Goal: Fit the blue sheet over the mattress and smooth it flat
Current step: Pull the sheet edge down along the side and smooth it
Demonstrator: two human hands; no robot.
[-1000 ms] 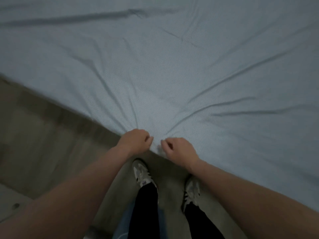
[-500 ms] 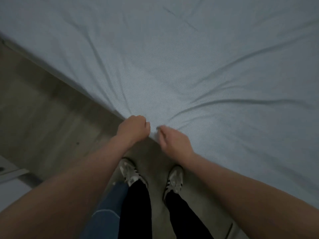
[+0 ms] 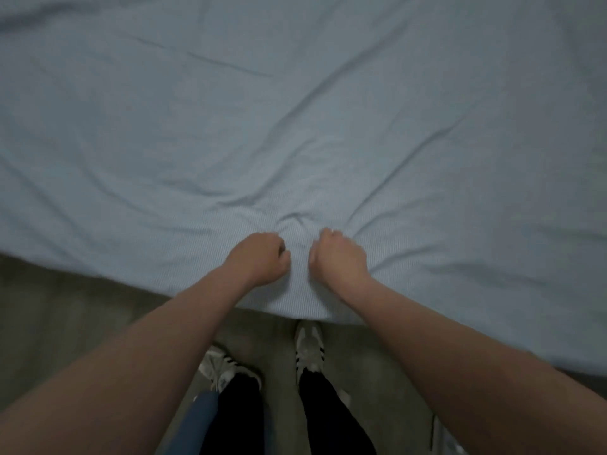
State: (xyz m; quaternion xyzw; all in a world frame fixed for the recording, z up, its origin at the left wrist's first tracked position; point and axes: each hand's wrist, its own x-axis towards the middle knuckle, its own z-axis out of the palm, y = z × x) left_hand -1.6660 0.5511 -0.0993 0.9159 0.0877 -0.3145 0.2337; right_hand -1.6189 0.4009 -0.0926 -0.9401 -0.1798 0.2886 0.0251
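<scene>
The pale blue sheet (image 3: 295,126) covers the mattress and fills the upper part of the head view, with long creases fanning out from my hands. My left hand (image 3: 259,257) and my right hand (image 3: 338,257) sit side by side near the bed's near edge, both with fingers curled into the fabric, gripping a small bunch of sheet between them. The mattress itself is hidden under the sheet.
A grey floor (image 3: 65,323) runs along the near side of the bed. My feet in light sneakers (image 3: 308,346) stand close to the bed edge. A blue cloth (image 3: 203,418) hangs by my left leg.
The view has swung so the bed edge now runs nearly level. Both hands have moved up onto the sheet, still gripping it, and the creases now radiate from a point farther in.
</scene>
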